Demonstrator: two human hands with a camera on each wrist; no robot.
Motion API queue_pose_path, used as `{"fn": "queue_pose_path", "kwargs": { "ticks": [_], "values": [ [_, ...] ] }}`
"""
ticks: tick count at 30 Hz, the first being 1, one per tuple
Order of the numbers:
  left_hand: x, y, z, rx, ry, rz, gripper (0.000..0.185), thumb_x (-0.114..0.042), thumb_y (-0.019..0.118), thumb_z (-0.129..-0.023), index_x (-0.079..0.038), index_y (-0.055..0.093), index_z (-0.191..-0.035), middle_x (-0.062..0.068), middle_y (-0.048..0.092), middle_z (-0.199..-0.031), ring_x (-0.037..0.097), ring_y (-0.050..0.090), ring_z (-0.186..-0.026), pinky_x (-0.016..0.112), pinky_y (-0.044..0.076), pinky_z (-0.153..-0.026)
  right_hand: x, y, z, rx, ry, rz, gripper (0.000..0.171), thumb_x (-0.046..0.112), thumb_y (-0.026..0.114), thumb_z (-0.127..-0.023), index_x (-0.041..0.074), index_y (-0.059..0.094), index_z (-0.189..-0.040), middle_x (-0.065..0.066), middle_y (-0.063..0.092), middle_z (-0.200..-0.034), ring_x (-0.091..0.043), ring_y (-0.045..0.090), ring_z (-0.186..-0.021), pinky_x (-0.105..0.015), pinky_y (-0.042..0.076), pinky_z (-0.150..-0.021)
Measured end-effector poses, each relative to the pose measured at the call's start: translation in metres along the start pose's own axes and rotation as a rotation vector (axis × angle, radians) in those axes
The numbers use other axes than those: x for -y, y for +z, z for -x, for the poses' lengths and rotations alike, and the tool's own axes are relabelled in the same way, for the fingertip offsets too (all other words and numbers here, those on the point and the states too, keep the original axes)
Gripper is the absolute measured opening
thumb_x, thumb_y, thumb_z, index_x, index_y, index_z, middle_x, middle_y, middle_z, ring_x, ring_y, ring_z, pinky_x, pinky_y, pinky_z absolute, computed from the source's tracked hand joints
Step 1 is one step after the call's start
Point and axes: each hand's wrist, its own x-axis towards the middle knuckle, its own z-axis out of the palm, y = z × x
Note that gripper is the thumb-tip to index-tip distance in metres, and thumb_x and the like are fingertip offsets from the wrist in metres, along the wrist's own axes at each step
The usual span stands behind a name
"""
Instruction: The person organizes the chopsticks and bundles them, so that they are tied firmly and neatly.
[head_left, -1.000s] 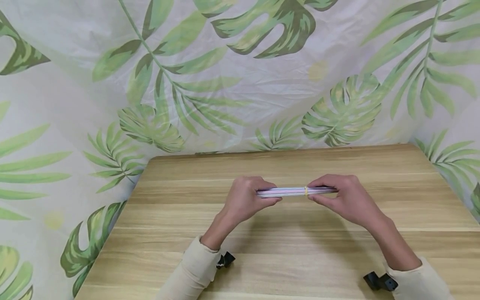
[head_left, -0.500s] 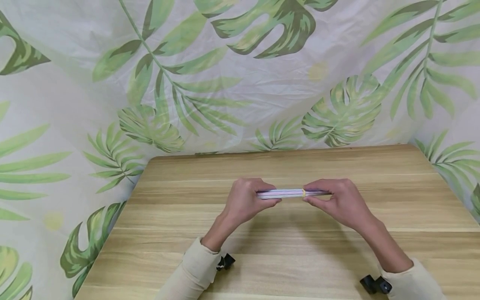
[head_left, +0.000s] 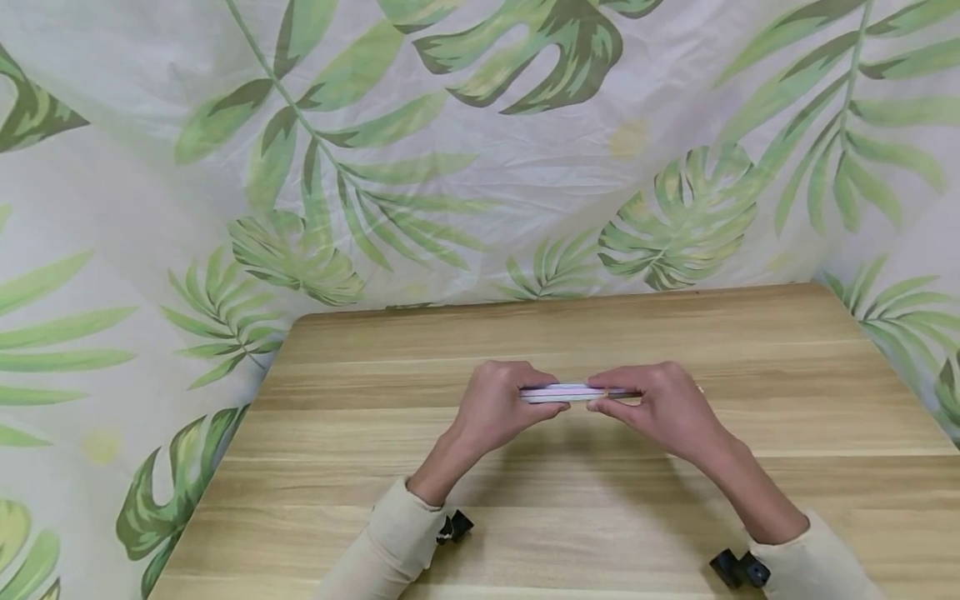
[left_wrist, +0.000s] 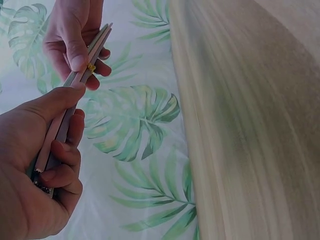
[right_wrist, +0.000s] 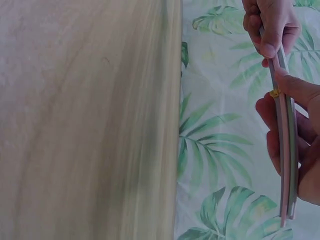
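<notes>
A bundle of slim pastel sticks (head_left: 576, 392), pink, grey and green, is held level above the table between two hands. My left hand (head_left: 497, 407) grips one end, thumb on the near side and fingers curled round it. My right hand (head_left: 667, 410) pinches the bundle between thumb and fingers. A yellow band (right_wrist: 275, 93) goes round the sticks at the right hand, near its thumb. In the left wrist view, the sticks' near ends (left_wrist: 39, 170) lie in the left palm. The far ends (right_wrist: 285, 219) stick out past the right hand in the right wrist view.
Beneath the hands is a wood-grain table (head_left: 420, 467). Leaf-patterned cloth (head_left: 420, 183) hangs behind and beside it. Black wrist cameras (head_left: 454, 527) sit at the beige cuffs.
My right hand has slid left along the bundle, past the yellow band and closer to my left hand. The left hand keeps its grip, almost still. The head view has shifted slightly.
</notes>
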Motion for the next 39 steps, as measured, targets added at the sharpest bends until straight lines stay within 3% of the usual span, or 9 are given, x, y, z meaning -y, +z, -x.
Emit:
{"fn": "queue_pose_path", "kwargs": {
  "ticks": [4,9,16,29,39],
  "values": [
    [0.001,-0.001,0.000,-0.009,0.001,-0.005,0.020,-0.026,0.095,-0.083,-0.013,0.087,-0.096,-0.001,0.083,-0.086,0.008,0.074,-0.070,0.015,0.051,-0.065,-0.001,-0.012,-0.001,0.059,0.057,0.026,0.034,0.025,0.092,-0.086,0.017,0.084,-0.118,0.000,0.084,-0.106,-0.010,0.078,-0.085,-0.029,0.059,-0.070],
    [0.001,-0.003,0.000,-0.022,-0.020,0.024,0.019,-0.024,0.096,-0.082,-0.012,0.087,-0.095,0.000,0.082,-0.085,0.008,0.073,-0.069,0.014,0.051,-0.064,-0.004,-0.021,0.000,0.051,0.054,-0.012,0.025,0.016,0.091,-0.087,0.018,0.085,-0.110,0.004,0.084,-0.101,-0.008,0.078,-0.085,-0.028,0.061,-0.071],
    [0.001,-0.005,0.001,-0.012,-0.035,0.016,0.021,-0.025,0.096,-0.082,-0.013,0.087,-0.095,-0.001,0.083,-0.085,0.008,0.073,-0.069,0.015,0.051,-0.064,-0.007,-0.015,0.003,0.002,-0.002,-0.035,0.023,0.012,0.091,-0.085,0.019,0.085,-0.106,0.004,0.084,-0.099,-0.007,0.078,-0.083,-0.035,0.063,-0.068],
    [0.001,-0.006,0.001,-0.009,-0.027,-0.011,0.022,-0.026,0.096,-0.081,-0.012,0.087,-0.095,-0.001,0.083,-0.085,0.009,0.074,-0.070,0.017,0.052,-0.065,-0.008,-0.004,0.003,-0.025,-0.032,-0.081,0.025,0.008,0.091,-0.084,0.014,0.085,-0.108,-0.003,0.084,-0.103,-0.015,0.082,-0.085,-0.033,0.063,-0.065],
    [0.005,-0.008,0.002,0.037,-0.034,0.014,0.019,-0.026,0.095,-0.082,-0.015,0.087,-0.095,-0.004,0.082,-0.084,0.001,0.066,-0.066,0.014,0.048,-0.062,-0.007,-0.017,0.005,0.102,0.055,0.040,0.027,0.020,0.089,-0.090,0.016,0.083,-0.116,0.002,0.083,-0.106,-0.008,0.076,-0.088,-0.033,0.061,-0.073]
  ]
}}
